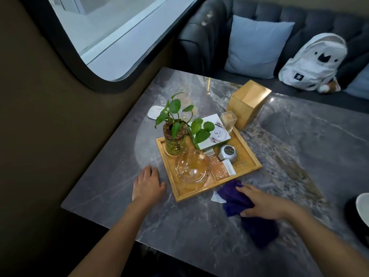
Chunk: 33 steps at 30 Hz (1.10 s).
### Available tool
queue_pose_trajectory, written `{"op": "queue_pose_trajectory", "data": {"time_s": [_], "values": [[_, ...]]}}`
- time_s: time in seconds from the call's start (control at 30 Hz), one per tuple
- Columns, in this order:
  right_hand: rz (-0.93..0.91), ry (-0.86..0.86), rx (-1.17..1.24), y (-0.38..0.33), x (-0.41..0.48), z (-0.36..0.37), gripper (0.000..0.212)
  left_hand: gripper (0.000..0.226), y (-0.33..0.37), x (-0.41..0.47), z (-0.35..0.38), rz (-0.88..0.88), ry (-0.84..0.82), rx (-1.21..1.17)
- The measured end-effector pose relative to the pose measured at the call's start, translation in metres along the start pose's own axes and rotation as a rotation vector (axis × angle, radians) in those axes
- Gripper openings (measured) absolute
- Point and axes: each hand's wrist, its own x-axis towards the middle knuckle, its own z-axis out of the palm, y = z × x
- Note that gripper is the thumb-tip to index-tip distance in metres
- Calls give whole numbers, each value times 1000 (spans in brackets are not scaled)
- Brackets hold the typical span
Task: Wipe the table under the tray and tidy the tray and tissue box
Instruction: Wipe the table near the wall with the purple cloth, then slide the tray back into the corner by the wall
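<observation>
A wooden tray (249, 154) sits mid-table on the grey marble table (199, 226). It carries a potted green plant (175, 136) in a glass jar, a glass ashtray (192, 168), a white-green box (214, 132), a small metal tin (227, 153), packets and a small glass. A wooden tissue box (247, 102) stands just beyond the tray's far corner. My left hand (148, 183) lies flat on the table, left of the tray's near corner. My right hand (261, 202) presses on a purple cloth (249, 214), which lies on the table by the tray's near edge.
A white coaster-like disc (154, 112) lies near the wall behind the plant. A dark sofa with a pale blue cushion (257, 48) and a white backpack (313, 62) runs along the far side. A white bowl rim (363, 208) shows at the right edge. A wall borders the table's left.
</observation>
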Motion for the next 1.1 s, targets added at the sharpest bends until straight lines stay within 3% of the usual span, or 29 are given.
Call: {"op": "queue_pose_trajectory", "data": {"time_s": [0.17,0.27,0.37,0.53,0.8,1.1], "values": [[-5,-153,124,-2,1,-63,53,29,9,17,-29,-89,-38,-162],[-44,165,214,5,18,-91,31,34,13,26,-39,-125,8,-238],[42,556,46,15,44,-109,14,34,18,31,-39,-165,49,-252],[161,788,14,25,85,-101,21,36,26,30,-24,-221,11,-236],[183,801,-105,31,107,-82,39,38,33,25,-7,-153,-49,-266],[136,653,-159,31,112,-95,22,46,30,36,0,-59,-28,-259]]}}
